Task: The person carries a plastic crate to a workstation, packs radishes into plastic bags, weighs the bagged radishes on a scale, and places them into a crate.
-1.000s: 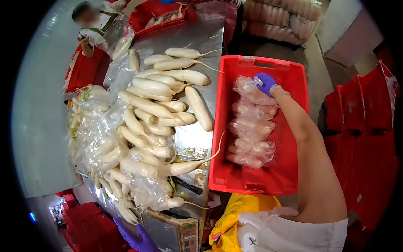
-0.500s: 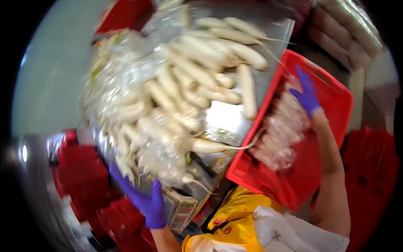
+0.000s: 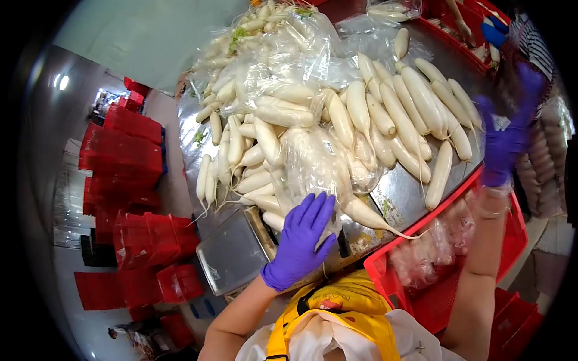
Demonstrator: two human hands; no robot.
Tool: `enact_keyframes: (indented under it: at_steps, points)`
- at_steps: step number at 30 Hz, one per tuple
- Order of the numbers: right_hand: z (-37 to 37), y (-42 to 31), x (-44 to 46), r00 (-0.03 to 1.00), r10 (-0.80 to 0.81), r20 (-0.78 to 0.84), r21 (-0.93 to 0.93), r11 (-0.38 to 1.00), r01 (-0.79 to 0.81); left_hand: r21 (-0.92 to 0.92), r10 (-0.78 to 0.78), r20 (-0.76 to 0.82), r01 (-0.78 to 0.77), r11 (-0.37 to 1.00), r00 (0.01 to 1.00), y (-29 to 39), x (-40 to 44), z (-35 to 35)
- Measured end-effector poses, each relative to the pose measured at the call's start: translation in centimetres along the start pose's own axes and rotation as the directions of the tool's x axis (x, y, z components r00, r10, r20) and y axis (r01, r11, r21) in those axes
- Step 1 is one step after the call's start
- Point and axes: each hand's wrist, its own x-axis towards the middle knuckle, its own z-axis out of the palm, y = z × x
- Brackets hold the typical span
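Note:
My left hand (image 3: 301, 243), in a purple glove, lies with fingers spread on the lower end of a clear plastic bag of white radishes (image 3: 310, 159). Raised above the far right side of the red crate (image 3: 385, 271), my right hand (image 3: 510, 129) is gloved in purple, blurred, with its fingers apart and nothing in them. Bagged radishes (image 3: 436, 243) lie inside that crate. Loose white radishes (image 3: 415, 99) are spread over the metal table (image 3: 391, 195), and one with a long root (image 3: 367, 213) sticks out beside the bag.
A weighing scale (image 3: 232, 249) stands at the table's near left edge. Stacked red crates (image 3: 123, 150) are on the left. Another person's blue-gloved hand (image 3: 494, 33) is at the top right, near a second red crate (image 3: 448, 33). Wrapped radish packs (image 3: 545, 156) stand at the far right.
The view has swung left. My right hand has let go of a bagged pack in the crate and risen out of it. My left hand has moved from beside the scale onto the bag.

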Motion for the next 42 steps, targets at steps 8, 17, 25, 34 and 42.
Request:
enact_keyframes:
  at_steps: [8, 17, 25, 34, 42]
  points:
    - [18.4, -8.5, -8.2, 0.796, -0.093, 0.598, 0.037, 0.995, 0.089, -0.124, -0.175, -0.069, 0.165, 0.978, 0.982, -11.9, -5.5, -1.5]
    - [35.0, -5.2, -6.6, 0.594, 0.620, 0.513, 0.018, 0.684, -0.729, -0.322, -0.382, -0.213, 0.305, 0.896, 0.899, -23.0, -10.8, -0.9]
    - [33.1, -11.9, -10.1, 0.743, 0.264, 0.615, -0.117, 0.962, -0.246, -0.351, -0.363, -0.418, 0.220, 0.910, 0.833, -29.4, -7.5, -5.1]
    - [21.2, -18.0, -22.1, 0.396, 0.296, 0.869, -0.455, 0.792, 0.406, -0.224, -0.024, -0.483, -0.097, 0.970, 0.875, -26.7, 5.8, -5.6]
    - [17.3, -9.6, -19.1, 0.306, 0.372, 0.876, -0.387, 0.922, -0.013, 0.010, 0.102, -0.435, -0.108, 0.994, 0.894, -24.1, 15.4, -6.5]
